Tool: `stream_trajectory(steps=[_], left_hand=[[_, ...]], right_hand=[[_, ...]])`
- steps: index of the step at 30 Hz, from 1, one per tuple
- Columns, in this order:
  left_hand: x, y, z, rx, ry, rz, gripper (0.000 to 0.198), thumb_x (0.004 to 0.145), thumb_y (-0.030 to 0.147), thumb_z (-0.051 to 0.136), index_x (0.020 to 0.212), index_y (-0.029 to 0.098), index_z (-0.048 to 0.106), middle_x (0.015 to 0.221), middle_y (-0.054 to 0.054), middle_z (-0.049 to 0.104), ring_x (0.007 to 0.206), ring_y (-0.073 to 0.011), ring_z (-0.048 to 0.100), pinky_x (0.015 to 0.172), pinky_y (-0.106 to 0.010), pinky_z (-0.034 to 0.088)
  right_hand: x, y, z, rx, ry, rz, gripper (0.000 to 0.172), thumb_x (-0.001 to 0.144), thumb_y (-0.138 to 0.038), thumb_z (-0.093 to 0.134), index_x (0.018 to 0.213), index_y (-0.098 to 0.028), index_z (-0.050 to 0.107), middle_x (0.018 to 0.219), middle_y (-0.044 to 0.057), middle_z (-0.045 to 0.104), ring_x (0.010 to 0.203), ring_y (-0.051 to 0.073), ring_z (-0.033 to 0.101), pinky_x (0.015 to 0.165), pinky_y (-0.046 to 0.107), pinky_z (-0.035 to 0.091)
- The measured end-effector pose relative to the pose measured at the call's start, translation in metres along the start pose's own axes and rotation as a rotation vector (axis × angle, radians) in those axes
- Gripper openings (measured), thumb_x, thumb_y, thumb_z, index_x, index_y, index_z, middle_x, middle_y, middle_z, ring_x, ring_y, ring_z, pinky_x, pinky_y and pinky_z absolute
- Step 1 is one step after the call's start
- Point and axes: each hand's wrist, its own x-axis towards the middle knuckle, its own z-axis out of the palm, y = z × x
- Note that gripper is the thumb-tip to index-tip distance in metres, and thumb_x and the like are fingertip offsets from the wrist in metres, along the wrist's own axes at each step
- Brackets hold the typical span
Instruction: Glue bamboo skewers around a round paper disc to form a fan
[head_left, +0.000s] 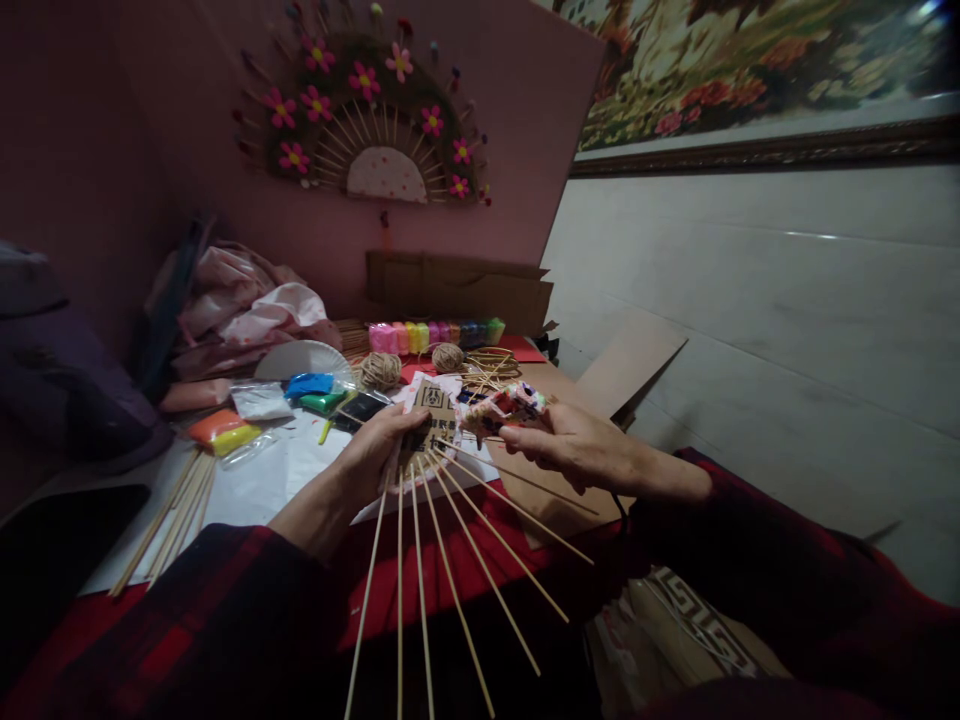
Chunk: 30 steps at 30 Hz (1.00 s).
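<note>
My left hand grips a half-round piece of cardboard by its left side, thumb on the printed brown face. Pink-and-white spotted cloth wraps its rim. Several thin bamboo sticks fan out from the cardboard towards me, their far ends lying on it. In my right hand is a hot glue gun with a colourful pattern, its nose pointing left at the cardboard's right edge. A dark cord hangs below that hand. Whether the nozzle touches the cardboard I cannot tell.
A finished stick fan with pink flowers hangs on the pink board behind. Twine balls, bagged coloured clay, a row of clay packs and loose sticks lie on the red-covered table. Cardboard sheets lean at right.
</note>
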Motion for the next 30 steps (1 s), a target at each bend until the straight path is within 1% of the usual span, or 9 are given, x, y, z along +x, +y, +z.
stream_trajectory(steps=[5, 9, 12, 16, 18, 21, 25, 28, 30], left_hand=[[-0.001, 0.001, 0.0, -0.033, 0.017, -0.013, 0.015, 0.079, 0.009, 0.055, 0.094, 0.009, 0.06, 0.069, -0.008, 0.068, 0.052, -0.0161, 0.064, 0.053, -0.025, 0.054], [0.0, 0.002, 0.0, -0.066, -0.005, -0.035, 0.019, 0.082, 0.009, 0.05, 0.098, 0.007, 0.059, 0.07, -0.01, 0.069, 0.054, -0.0187, 0.065, 0.052, -0.028, 0.055], [0.002, 0.001, -0.003, -0.114, -0.009, -0.047, 0.023, 0.084, 0.009, 0.047, 0.104, 0.004, 0.058, 0.07, -0.01, 0.07, 0.056, -0.0192, 0.066, 0.054, -0.029, 0.056], [0.005, 0.001, -0.006, -0.169, -0.038, -0.071, 0.025, 0.085, 0.009, 0.046, 0.106, 0.002, 0.059, 0.071, -0.012, 0.07, 0.058, -0.0187, 0.067, 0.056, -0.028, 0.057], [0.005, 0.002, -0.007, -0.179, -0.047, -0.099, 0.027, 0.086, 0.01, 0.044, 0.107, 0.002, 0.059, 0.07, -0.012, 0.07, 0.055, -0.0184, 0.066, 0.052, -0.028, 0.056], [0.004, 0.004, -0.006, -0.189, -0.049, -0.131, 0.03, 0.088, 0.01, 0.04, 0.109, 0.0, 0.058, 0.067, -0.012, 0.069, 0.051, -0.0182, 0.065, 0.048, -0.027, 0.055], [0.003, 0.006, -0.005, -0.22, -0.06, -0.131, 0.034, 0.087, 0.008, 0.041, 0.116, 0.001, 0.056, 0.068, -0.012, 0.07, 0.053, -0.0187, 0.066, 0.05, -0.027, 0.056], [0.003, 0.006, -0.005, -0.221, -0.061, -0.136, 0.035, 0.086, 0.008, 0.041, 0.117, 0.0, 0.055, 0.067, -0.012, 0.07, 0.052, -0.019, 0.066, 0.048, -0.026, 0.055], [0.003, 0.006, -0.004, -0.221, -0.055, -0.139, 0.035, 0.087, 0.008, 0.04, 0.117, 0.0, 0.055, 0.065, -0.012, 0.069, 0.052, -0.0191, 0.066, 0.047, -0.026, 0.055]], right_hand=[[0.001, 0.004, -0.001, 0.072, -0.021, 0.029, 0.047, 0.082, -0.059, 0.05, 0.084, -0.013, 0.057, 0.058, -0.004, 0.041, 0.04, 0.004, 0.037, 0.031, 0.014, 0.032], [0.0, 0.002, -0.001, 0.155, -0.039, 0.068, 0.042, 0.081, -0.055, 0.053, 0.084, -0.013, 0.056, 0.061, -0.004, 0.043, 0.04, 0.003, 0.036, 0.032, 0.015, 0.032], [-0.002, 0.003, -0.003, 0.201, -0.026, 0.101, 0.044, 0.082, -0.056, 0.051, 0.084, -0.012, 0.058, 0.062, -0.003, 0.045, 0.041, 0.003, 0.035, 0.033, 0.016, 0.029], [-0.002, 0.012, -0.003, 0.316, 0.018, 0.08, 0.042, 0.081, -0.054, 0.055, 0.088, -0.013, 0.059, 0.07, 0.001, 0.056, 0.049, 0.006, 0.043, 0.04, 0.018, 0.033], [0.0, 0.02, 0.0, 0.409, 0.032, 0.074, 0.041, 0.08, -0.053, 0.057, 0.088, -0.013, 0.059, 0.074, 0.003, 0.059, 0.05, 0.007, 0.045, 0.042, 0.019, 0.034], [0.005, 0.029, 0.01, 0.546, 0.003, 0.109, 0.042, 0.08, -0.055, 0.056, 0.087, -0.014, 0.056, 0.071, 0.002, 0.058, 0.043, 0.005, 0.041, 0.036, 0.018, 0.029], [0.011, 0.036, 0.024, 0.692, -0.004, 0.067, 0.043, 0.076, -0.054, 0.061, 0.094, -0.016, 0.054, 0.071, 0.0, 0.056, 0.044, 0.006, 0.043, 0.033, 0.017, 0.027], [0.014, 0.038, 0.032, 0.755, 0.019, 0.044, 0.047, 0.073, -0.053, 0.065, 0.101, -0.017, 0.055, 0.069, -0.001, 0.055, 0.046, 0.008, 0.045, 0.036, 0.018, 0.031], [0.014, 0.038, 0.035, 0.755, 0.03, 0.051, 0.046, 0.072, -0.053, 0.066, 0.099, -0.017, 0.056, 0.066, -0.001, 0.055, 0.048, 0.009, 0.047, 0.041, 0.021, 0.037]])
